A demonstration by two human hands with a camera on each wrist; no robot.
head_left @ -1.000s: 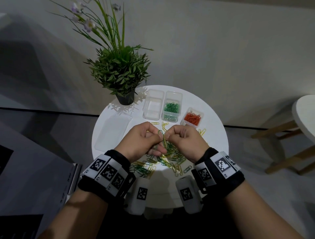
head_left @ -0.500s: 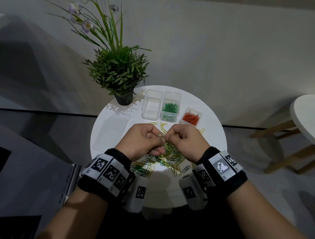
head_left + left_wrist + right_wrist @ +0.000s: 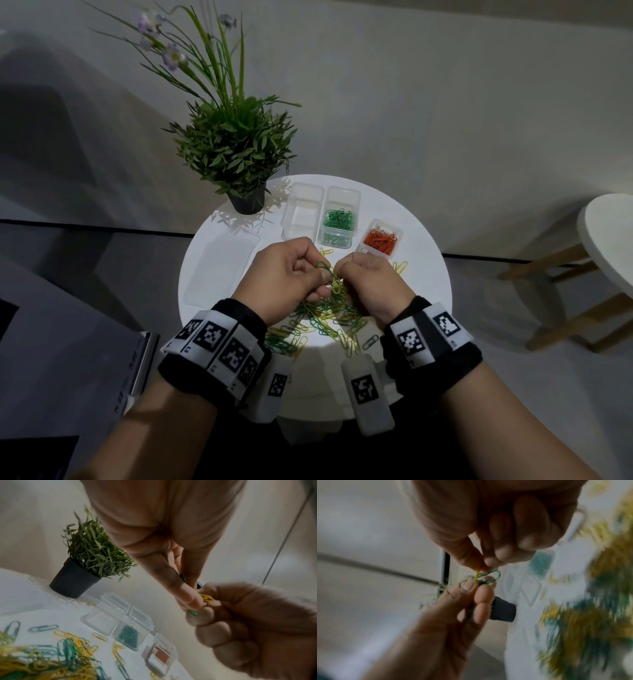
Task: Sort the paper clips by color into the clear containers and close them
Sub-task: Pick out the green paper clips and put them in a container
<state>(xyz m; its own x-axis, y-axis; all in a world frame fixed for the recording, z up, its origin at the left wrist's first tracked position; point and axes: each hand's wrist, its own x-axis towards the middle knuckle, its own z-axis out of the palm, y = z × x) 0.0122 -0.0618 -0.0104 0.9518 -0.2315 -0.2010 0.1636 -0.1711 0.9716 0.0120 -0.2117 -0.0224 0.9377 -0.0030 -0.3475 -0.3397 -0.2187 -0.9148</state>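
Note:
Above a mixed pile of green and yellow paper clips (image 3: 325,318) my hands meet. My left hand (image 3: 320,274) pinches a green clip (image 3: 323,267) (image 3: 488,577). My right hand (image 3: 342,275) pinches a yellow clip (image 3: 337,287) (image 3: 477,574) that is hooked into the green one. In the left wrist view the yellow clip (image 3: 207,599) shows at my right fist. Behind the hands stand three open clear containers: an empty one (image 3: 301,212), one with green clips (image 3: 339,219) and one with red clips (image 3: 380,240).
Everything sits on a small round white table (image 3: 424,274). A clear lid (image 3: 219,270) lies at its left, and a potted plant (image 3: 239,154) stands at the back left. Loose yellow clips (image 3: 399,267) lie near the red container. A wooden stool (image 3: 609,240) stands to the right.
Both hands stay together above the pile, still pinching the linked clips. They have shifted only slightly, and the green clip now shows more clearly between my thumbs.

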